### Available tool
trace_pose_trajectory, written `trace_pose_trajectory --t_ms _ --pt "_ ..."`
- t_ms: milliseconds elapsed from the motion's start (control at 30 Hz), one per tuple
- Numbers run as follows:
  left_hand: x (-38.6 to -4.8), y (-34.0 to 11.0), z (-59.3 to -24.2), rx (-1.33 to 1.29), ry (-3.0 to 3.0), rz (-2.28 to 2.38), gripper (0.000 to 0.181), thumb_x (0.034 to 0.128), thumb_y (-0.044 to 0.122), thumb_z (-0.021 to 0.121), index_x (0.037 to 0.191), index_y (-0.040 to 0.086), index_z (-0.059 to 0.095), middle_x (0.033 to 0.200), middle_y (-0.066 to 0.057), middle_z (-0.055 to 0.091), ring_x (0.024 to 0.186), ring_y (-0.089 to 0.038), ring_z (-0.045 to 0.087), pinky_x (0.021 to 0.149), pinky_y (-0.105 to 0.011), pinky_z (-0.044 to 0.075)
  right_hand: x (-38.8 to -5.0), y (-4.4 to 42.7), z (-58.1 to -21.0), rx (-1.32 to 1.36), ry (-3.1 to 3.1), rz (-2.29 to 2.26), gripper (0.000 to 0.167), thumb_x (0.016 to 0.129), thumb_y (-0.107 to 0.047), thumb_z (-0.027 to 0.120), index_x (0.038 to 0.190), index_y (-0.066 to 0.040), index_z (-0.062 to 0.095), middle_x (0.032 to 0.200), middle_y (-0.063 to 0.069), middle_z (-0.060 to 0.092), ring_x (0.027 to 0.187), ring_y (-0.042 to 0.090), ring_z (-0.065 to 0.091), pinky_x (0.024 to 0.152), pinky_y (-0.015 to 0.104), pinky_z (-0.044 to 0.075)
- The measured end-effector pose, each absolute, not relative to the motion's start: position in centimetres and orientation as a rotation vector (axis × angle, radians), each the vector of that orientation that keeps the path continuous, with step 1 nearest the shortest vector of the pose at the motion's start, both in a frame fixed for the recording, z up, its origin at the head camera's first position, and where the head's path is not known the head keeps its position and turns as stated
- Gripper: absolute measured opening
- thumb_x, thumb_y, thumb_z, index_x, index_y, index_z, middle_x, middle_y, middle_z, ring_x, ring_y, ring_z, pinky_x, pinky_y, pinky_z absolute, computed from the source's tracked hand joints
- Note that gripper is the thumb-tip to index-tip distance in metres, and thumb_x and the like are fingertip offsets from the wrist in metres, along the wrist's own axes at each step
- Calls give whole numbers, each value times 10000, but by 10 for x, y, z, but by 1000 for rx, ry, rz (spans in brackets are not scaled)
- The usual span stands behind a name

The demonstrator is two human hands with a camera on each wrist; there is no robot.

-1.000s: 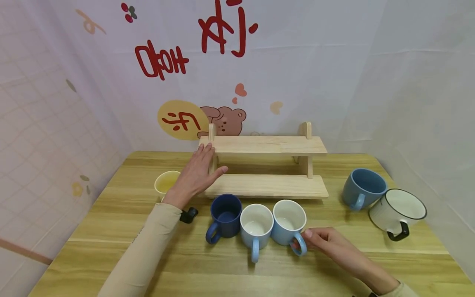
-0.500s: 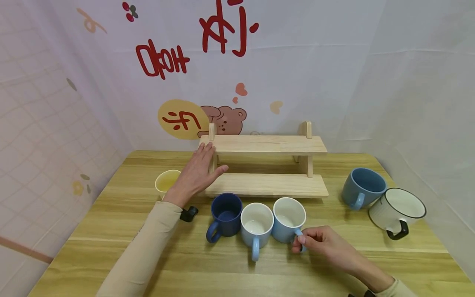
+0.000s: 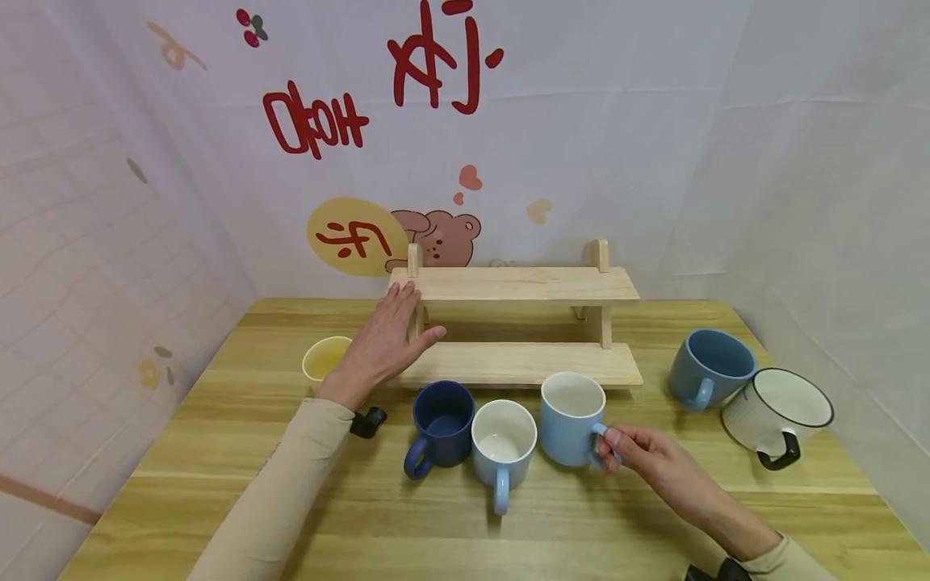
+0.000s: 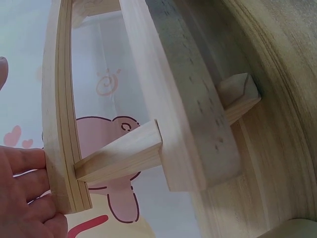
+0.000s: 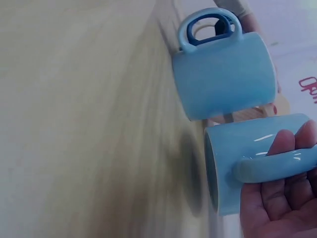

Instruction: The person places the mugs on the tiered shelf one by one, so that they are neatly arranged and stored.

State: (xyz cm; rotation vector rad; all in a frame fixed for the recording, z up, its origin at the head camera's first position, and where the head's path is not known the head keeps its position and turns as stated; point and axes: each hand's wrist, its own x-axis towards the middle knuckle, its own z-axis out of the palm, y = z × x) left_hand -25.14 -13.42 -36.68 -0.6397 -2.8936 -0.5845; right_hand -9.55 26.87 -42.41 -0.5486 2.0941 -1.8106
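Observation:
My right hand pinches the handle of a light blue mug with a white inside. In the right wrist view this mug hangs just off the table, upright, its shadow below, fingers through the handle. A matching light blue mug stands to its left, and beyond that a dark blue mug, handles toward me. My left hand rests with straight fingers on the left end of a two-tier wooden shelf. The left wrist view shows those fingers against the upper board's end.
A yellow cup is partly hidden behind the left hand and wrist. On the right stand a grey-blue mug and a white mug with black rim and handle. A printed cloth hangs behind the wooden table.
My right hand has taken the right light blue mug by its handle, raised it slightly and shifted it a little away from its twin. The left hand has stayed on the shelf.

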Motion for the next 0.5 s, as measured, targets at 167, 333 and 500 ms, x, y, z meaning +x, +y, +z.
trace_pose_trajectory --t_ms 167,333,500 --pt "-249 -136 -365 -642 -2893 -587 953 1007 707 432 1616 -11 285 1717 -140 175 1595 -308 59 1278 -442 90 -97 269 -415 -639 2106 -1900 311 1136 -56 329 1014 118 556 893 -4 584 903 180 578 857 274 462" --pt "-249 -136 -365 -651 -2892 -584 956 1005 706 438 1614 -16 287 1716 -145 176 1593 -320 68 1277 -458 105 -99 268 -400 -679 2126 -1967 291 1130 -28 326 1003 94 558 879 32 578 913 179 577 857 273 466" --pt "-250 -135 -366 -637 -2900 -589 953 1003 711 433 1617 -3 291 1720 -127 175 1595 -304 74 1277 -441 104 -103 268 -387 -744 2159 -2033 282 1123 3 322 1022 106 564 885 52 583 891 187 565 843 275 481"
